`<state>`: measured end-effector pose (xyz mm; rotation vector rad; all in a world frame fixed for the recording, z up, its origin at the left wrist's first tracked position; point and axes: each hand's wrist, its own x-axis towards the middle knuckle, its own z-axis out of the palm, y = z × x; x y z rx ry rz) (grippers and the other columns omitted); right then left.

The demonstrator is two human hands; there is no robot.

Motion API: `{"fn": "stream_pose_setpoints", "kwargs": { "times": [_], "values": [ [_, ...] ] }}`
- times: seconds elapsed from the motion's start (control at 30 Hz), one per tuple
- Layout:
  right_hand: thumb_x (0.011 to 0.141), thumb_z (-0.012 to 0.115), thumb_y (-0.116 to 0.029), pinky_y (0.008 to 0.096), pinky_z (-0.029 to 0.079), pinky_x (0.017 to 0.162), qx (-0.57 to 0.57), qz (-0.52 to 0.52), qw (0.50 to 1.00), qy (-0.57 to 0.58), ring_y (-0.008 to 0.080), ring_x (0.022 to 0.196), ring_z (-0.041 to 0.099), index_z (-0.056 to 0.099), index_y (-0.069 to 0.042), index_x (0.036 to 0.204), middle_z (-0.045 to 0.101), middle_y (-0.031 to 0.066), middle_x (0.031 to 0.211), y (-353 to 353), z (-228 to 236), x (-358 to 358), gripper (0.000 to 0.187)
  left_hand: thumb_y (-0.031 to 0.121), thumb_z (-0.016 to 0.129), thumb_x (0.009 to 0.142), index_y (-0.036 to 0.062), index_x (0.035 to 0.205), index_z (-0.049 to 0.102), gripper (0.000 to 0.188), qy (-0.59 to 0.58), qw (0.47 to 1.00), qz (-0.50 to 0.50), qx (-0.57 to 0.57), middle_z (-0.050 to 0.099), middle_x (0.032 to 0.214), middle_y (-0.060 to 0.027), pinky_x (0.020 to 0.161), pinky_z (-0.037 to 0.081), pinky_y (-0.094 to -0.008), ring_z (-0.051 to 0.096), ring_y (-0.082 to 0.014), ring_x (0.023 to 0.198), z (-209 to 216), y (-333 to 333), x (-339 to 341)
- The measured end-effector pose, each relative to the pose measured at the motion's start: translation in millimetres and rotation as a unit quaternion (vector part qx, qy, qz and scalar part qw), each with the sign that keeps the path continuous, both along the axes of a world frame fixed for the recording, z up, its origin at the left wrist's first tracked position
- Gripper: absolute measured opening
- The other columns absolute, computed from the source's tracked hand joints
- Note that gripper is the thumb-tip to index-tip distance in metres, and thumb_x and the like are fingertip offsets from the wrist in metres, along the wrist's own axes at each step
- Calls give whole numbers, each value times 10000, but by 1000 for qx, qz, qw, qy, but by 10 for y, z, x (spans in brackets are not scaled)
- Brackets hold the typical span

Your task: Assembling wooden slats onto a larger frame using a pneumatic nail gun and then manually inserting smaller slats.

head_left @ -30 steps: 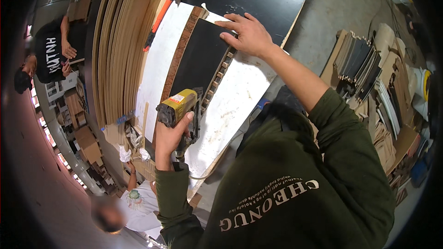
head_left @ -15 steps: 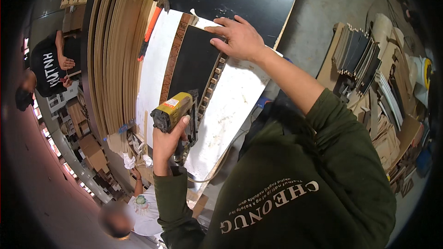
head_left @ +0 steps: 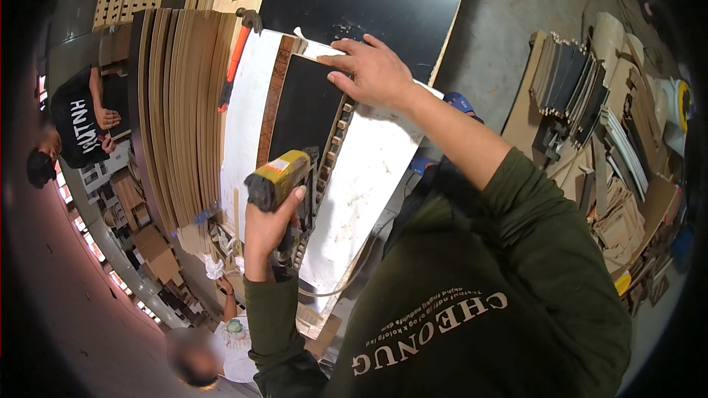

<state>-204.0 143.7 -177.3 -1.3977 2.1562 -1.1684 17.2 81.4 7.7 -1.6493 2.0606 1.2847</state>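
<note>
I find the left hand (head_left: 270, 234) wrapped around the yellow nailer (head_left: 283, 173); the right hand (head_left: 374, 75) lies spread at the far end of the black panel (head_left: 304, 99), atop the white board (head_left: 372, 169). I advise seating the nailer square, right hand clear.

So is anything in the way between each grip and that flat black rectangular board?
Yes, for the left grip: the yellow-and-black nail gun it holds is between it and the flat black rectangular board. The right grip lies over the board's far end, with nothing visible in between.
</note>
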Motion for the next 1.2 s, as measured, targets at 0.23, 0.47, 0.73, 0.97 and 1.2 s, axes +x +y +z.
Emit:
{"fn": "stream_pose_setpoints", "kwargs": {
  "times": [0.23,0.47,0.73,0.97,1.2],
  "values": [
    [937,500,-357,455,276,1131,-2,-4,1000,4,249,1239,491,608,-244,1260,545,88,1317,-3,-1,-3,359,248,743,822,-39,1055,624,389,42,999,-17,7,588,678,-32,465,434,-254,535,-100,500,7,-55,-130],
    [945,489,-347,454,267,1137,-3,-10,1000,-7,245,1242,487,606,-243,1262,540,87,1324,-7,10,10,354,267,735,829,-40,1037,627,386,13,999,-37,-3,581,655,-23,465,432,-258,534,-100,496,-56,-81,-213],
    [961,429,-321,443,237,1153,-12,6,999,-36,229,1253,476,611,-231,1258,541,91,1319,11,16,-10,359,274,732,832,-20,1043,595,386,53,998,-34,0,555,671,-32,469,460,-262,534,-111,507,9,-113,-265],
    [953,430,-295,446,237,1153,-8,6,999,-51,233,1243,485,628,-207,1234,542,96,1319,15,55,-26,354,275,731,836,-31,952,632,342,17,998,-54,3,573,622,-33,477,450,-266,549,-110,503,-4,-133,-484],
    [928,508,-212,473,213,1155,-61,33,984,-162,254,1209,523,656,-161,1178,576,100,1293,18,-79,-119,294,265,735,836,-33,965,630,341,23,998,-62,1,574,626,-31,473,447,-259,546,-106,503,-28,-144,-529]
  ]
}}
